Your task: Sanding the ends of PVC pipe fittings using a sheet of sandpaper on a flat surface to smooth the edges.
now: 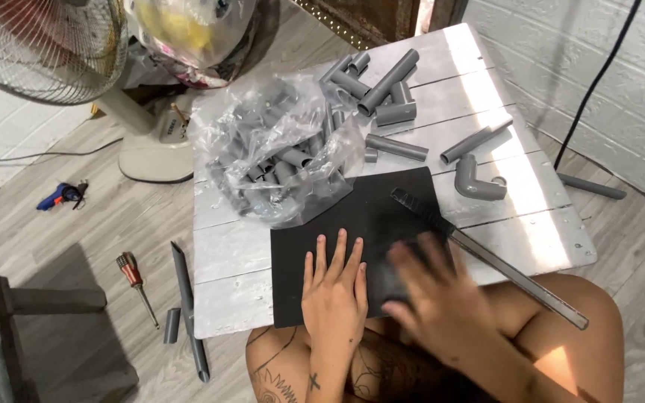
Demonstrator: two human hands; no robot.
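Fingers of our left hand (334, 295) lie spread and flat on the black sheet (352, 224), pinning its near edge to the white table (240, 261). Our right hand (431, 295) is blurred over the sheet's right part, open as far as we can tell, close to the near end of the long grey metal bar (487, 257) that crosses the sheet's corner; whether it touches the bar we cannot tell. To do this well, we judge, the left palm should press firmly so the sheet cannot slide, and the right should steady the bar against it. Beyond the sheet sits a clear bag of grey pipe fittings (278, 160), touching its far edge, with loose pipe pieces (393, 145) and an elbow fitting (475, 179) further out.
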